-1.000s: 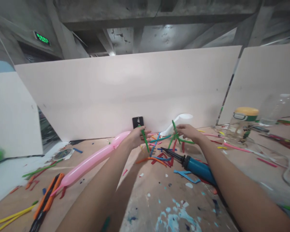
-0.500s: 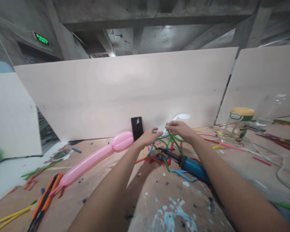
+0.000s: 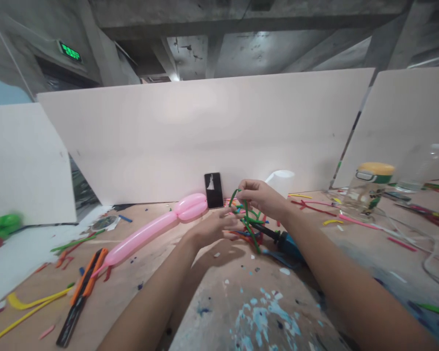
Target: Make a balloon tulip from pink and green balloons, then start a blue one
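Pinched in my right hand (image 3: 255,191) is a limp green balloon (image 3: 246,214), raised over a tangle of other uninflated balloons, its length drooping from the fingers. My left hand (image 3: 214,227) is held just left of it, fingers stretched and apart, with nothing visibly in its grip. Beneath my right forearm lies a blue and black hand pump (image 3: 287,242), its nozzle pointing into the tangle. An inflated pink balloon (image 3: 142,238), twisted into bubbles at its far end, rests to the left. A black phone (image 3: 214,190) leans on the board behind my hands.
An orange and black cutter (image 3: 82,297) and yellow strips (image 3: 40,302) lie at left. White boards (image 3: 205,131) stand along the back. At right are a yellow-lidded cup (image 3: 368,190), a clear bottle (image 3: 419,168) and cords; a white roll (image 3: 281,183) stands behind my right hand.
My right hand has moved left and lifts the green balloon from the pile. My left hand has come lower and nearer, fingers spread. The view has turned slightly left.
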`<state>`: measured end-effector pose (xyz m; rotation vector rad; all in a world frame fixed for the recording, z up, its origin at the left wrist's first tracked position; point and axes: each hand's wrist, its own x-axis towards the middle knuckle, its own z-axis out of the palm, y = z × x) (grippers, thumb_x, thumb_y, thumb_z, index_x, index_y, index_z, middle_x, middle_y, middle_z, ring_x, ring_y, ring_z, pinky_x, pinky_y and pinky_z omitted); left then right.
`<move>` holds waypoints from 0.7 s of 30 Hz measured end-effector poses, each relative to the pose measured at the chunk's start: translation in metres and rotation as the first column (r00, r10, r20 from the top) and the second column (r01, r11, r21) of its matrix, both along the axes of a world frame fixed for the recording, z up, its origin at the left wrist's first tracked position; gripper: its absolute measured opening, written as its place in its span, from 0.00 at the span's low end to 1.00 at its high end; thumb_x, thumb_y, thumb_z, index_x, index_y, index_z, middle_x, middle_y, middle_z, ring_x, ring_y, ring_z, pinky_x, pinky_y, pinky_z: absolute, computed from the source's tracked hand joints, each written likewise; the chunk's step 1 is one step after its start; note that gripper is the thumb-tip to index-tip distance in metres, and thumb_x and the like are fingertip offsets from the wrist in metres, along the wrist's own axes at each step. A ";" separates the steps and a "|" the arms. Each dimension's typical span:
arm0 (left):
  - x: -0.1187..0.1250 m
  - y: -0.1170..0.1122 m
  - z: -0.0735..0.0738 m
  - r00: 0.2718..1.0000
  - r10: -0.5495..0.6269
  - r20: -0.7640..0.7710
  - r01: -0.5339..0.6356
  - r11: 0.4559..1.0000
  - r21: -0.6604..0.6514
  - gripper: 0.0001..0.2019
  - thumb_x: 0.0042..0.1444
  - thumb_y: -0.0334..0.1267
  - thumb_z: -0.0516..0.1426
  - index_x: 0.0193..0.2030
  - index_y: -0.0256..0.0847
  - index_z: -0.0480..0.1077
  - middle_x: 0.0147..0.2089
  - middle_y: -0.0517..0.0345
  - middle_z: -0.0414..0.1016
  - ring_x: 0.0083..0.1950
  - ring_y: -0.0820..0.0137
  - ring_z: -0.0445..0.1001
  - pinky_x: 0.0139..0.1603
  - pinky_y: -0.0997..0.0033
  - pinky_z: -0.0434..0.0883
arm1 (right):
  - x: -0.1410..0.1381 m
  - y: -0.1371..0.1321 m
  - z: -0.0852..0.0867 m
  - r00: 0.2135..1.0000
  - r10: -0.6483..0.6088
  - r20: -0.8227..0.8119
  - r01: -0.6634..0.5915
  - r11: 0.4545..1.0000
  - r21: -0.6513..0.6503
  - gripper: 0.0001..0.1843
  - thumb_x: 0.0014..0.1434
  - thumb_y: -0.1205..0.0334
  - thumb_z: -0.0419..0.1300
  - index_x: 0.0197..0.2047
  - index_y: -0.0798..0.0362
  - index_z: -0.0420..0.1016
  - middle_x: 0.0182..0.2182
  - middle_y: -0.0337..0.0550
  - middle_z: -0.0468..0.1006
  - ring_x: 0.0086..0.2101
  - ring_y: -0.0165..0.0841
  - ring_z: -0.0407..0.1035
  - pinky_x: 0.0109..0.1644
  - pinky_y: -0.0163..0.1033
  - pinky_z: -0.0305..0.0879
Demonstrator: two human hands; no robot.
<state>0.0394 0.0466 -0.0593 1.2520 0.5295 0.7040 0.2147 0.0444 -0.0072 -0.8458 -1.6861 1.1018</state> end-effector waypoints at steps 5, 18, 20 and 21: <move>-0.013 0.003 0.022 0.879 0.160 0.449 -0.030 0.959 -0.282 0.11 0.55 0.38 0.54 0.42 0.35 0.70 0.45 0.48 0.74 0.46 0.64 0.73 0.50 0.61 0.68 | -0.003 -0.010 0.000 0.938 0.104 0.331 -0.113 0.994 0.007 0.08 0.47 0.62 0.60 0.25 0.54 0.63 0.20 0.32 0.64 0.23 0.25 0.58 0.26 0.31 0.53; -0.074 0.015 0.053 0.638 0.549 0.540 -0.435 0.836 -0.336 0.11 0.63 0.37 0.45 0.32 0.40 0.64 0.15 0.69 0.55 0.14 0.79 0.56 0.20 0.78 0.59 | 0.029 0.006 -0.032 0.654 0.206 0.728 -0.159 0.978 -0.134 0.09 0.51 0.59 0.58 0.27 0.54 0.63 0.22 0.35 0.68 0.24 0.27 0.63 0.27 0.31 0.58; -0.079 0.010 0.061 0.653 0.544 0.527 -0.476 0.836 -0.273 0.10 0.62 0.37 0.47 0.30 0.40 0.62 0.15 0.71 0.47 0.13 0.80 0.50 0.15 0.80 0.49 | 0.032 0.006 -0.034 0.650 0.195 0.735 -0.128 0.981 -0.147 0.09 0.51 0.57 0.58 0.28 0.53 0.65 0.23 0.35 0.69 0.25 0.28 0.65 0.28 0.32 0.60; -0.080 0.006 0.065 0.663 0.545 0.514 -0.504 0.832 -0.232 0.10 0.61 0.37 0.49 0.29 0.40 0.61 0.15 0.71 0.45 0.12 0.80 0.47 0.14 0.80 0.45 | 0.033 0.006 -0.035 0.645 0.190 0.740 -0.111 0.982 -0.155 0.09 0.51 0.56 0.58 0.29 0.53 0.65 0.24 0.36 0.70 0.26 0.29 0.66 0.28 0.32 0.61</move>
